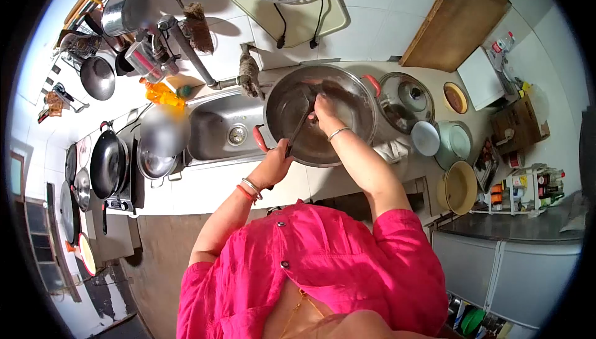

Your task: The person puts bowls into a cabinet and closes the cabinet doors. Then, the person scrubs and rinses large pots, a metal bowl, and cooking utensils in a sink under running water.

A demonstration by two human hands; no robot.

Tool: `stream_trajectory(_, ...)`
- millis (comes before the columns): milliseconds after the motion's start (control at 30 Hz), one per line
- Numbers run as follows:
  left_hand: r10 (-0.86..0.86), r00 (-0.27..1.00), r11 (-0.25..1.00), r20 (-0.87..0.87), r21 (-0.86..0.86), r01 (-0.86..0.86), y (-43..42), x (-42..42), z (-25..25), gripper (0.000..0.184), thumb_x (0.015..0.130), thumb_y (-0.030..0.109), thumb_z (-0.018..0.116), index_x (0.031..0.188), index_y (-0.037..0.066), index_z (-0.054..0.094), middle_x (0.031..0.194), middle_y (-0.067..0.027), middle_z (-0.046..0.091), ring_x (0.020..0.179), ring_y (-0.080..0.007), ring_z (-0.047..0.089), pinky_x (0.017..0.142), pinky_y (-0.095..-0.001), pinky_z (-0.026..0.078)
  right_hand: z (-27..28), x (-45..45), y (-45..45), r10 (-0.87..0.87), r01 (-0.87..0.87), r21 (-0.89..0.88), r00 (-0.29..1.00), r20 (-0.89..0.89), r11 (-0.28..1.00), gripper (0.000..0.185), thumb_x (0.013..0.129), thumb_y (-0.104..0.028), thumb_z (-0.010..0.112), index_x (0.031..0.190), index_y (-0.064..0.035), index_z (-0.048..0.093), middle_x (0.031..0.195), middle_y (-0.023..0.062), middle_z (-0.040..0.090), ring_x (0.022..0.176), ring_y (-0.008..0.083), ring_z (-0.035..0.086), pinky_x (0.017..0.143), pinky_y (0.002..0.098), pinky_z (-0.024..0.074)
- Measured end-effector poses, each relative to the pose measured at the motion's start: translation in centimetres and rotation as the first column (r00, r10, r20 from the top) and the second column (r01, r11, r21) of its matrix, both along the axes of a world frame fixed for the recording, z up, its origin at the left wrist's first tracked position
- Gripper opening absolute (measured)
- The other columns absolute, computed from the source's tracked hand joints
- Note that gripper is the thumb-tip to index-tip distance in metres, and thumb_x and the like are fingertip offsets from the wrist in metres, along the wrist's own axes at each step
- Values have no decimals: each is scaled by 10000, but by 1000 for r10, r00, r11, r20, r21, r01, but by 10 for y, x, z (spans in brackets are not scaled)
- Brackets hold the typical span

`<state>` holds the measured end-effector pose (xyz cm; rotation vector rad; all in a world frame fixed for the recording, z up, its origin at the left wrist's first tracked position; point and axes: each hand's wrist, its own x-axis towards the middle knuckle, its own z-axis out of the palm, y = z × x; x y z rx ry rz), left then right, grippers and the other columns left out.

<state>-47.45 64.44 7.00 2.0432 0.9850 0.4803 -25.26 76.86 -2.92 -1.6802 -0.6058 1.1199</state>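
Note:
My left hand (273,166) is wrapped round the handle of a long dark spatula (300,129), just outside the near rim of a large steel pot (349,142). The spatula slants up over the pot, its blade end inside. My right hand (323,113) is inside the pot, fingers closed beside the spatula's blade end; what they grip is hidden. The pot has red-covered handles and stands on the counter, overlapping the right edge of the sink (214,118).
A faucet (226,82) with cloth round its spout reaches over the sink. Right of the pot lie a glass lid (406,100), a white bowl (425,138) and a yellow basin (458,187). A wok (108,164) sits on the stove at left. A cutting board (456,19) leans on the wall.

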Motion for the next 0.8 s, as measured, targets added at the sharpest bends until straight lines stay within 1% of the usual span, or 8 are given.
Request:
stream_trajectory(67,-19,994,994,-107,107,30,6,3,0,404,823,56,530,1158,-100,366,800,-321,597,789,-470,598,693,-502,477,-24,-1,2,-63,50,57,968,242,997,338,930,-325,442,908,-8,556,790,90,537,656,209,577,522,346,462)
stream_trajectory(100,-15,980,991,-199,125,40,8,6,7,402,820,59,529,1155,-96,369,784,-310,602,771,-465,602,681,-506,479,11,-1,-17,19,-20,-4,999,-48,1000,241,916,-231,483,831,-12,535,762,94,534,645,210,590,533,335,494)
stream_trajectory(233,45,925,971,-377,236,49,18,11,9,303,815,46,482,1104,-41,460,749,-235,632,712,-410,629,692,-524,483,59,13,-54,200,-124,199,882,-427,972,102,822,-47,527,910,-15,567,839,136,574,671,236,596,539,361,561)
stream_trajectory(367,148,862,898,-485,431,88,17,10,17,258,803,28,472,1055,30,527,733,-147,640,677,-334,655,941,-644,305,38,58,-52,127,-164,128,958,259,978,155,837,-52,495,980,-1,523,900,135,565,717,224,580,607,376,560)
stream_trajectory(467,159,847,896,-508,435,93,21,11,13,214,791,45,504,1000,43,552,752,-136,632,669,-317,658,953,-652,296,28,63,-39,68,-293,183,677,733,938,296,829,-85,504,1102,24,473,1072,211,521,952,330,554,791,387,480)
stream_trajectory(533,166,835,896,-525,434,95,21,14,12,182,788,54,515,962,35,565,775,-150,635,675,-316,661,948,-658,297,46,48,-38,64,-424,227,572,818,877,350,825,-113,513,1138,37,468,1185,244,482,1099,393,481,941,424,399)
stream_trajectory(700,167,802,899,-574,423,115,20,18,20,112,764,70,538,805,7,621,854,-175,638,729,-306,668,639,-384,537,37,29,-26,361,-552,-340,-75,930,761,328,859,-110,493,1160,20,508,1268,169,469,1241,316,390,1017,466,344)
stream_trajectory(800,150,817,903,-557,413,115,23,14,11,135,767,71,539,859,7,614,881,-188,633,732,-306,666,628,-379,537,11,30,-35,487,-518,-540,-249,837,663,382,872,-145,489,1225,1,507,1354,126,426,1287,279,344,1047,508,290)
